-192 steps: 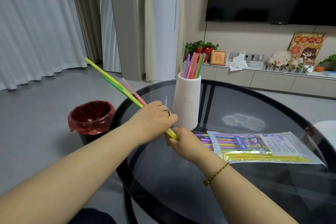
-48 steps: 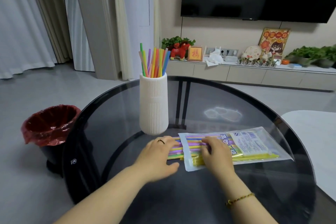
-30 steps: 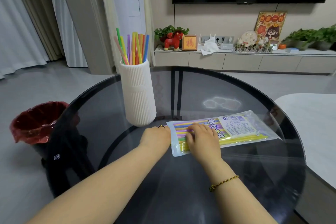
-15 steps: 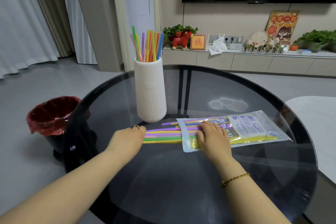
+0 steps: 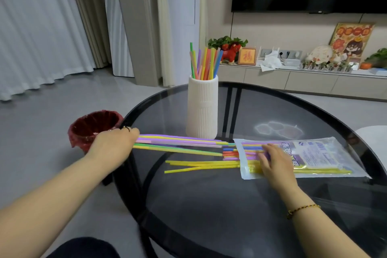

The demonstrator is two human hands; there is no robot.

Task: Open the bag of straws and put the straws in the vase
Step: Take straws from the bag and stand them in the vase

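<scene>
A white ribbed vase [image 5: 202,109] stands on the round dark glass table [image 5: 240,199] with several coloured straws [image 5: 204,63] upright in it. A clear straw bag [image 5: 314,157] lies flat to its right, open end facing left. My right hand [image 5: 272,161] presses flat on the bag near its opening. My left hand [image 5: 114,145] grips one end of a bundle of purple, yellow and green straws [image 5: 180,141] pulled almost wholly out of the bag, past the table's left edge. Some yellow straws [image 5: 199,165] lie half out on the glass.
A bin with a red liner [image 5: 92,125] stands on the floor just left of the table, under my left hand. A white surface [image 5: 374,134] shows at the right edge. Behind is a TV cabinet with ornaments and plants.
My left hand has drawn the straw bundle further left out of the bag, beyond the table's edge. My right hand stays pressed on the bag. Some yellow straws slid partly out.
</scene>
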